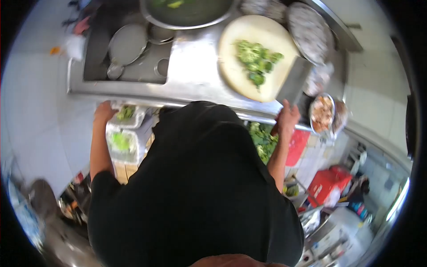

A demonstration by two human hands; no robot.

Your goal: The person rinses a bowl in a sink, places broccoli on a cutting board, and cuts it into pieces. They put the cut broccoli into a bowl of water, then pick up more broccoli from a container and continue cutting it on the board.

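Stainless counter (191, 75) carries a round cutting board (231, 40) with chopped greens (255, 60). At its edge the right hand (288, 116) is closed on a cleaver (294, 82), blade resting beside the greens. Left hand (103, 112) touches the counter edge by a plastic tray (129, 116); its fingers are hidden.

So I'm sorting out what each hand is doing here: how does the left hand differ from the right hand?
The left hand rests at the counter edge by a clear container of greens, while the right hand grips a cleaver. The left hand sits below the sink; the right hand sits beside the round cutting board with chopped greens. Both are bare and reach forward from black sleeves.
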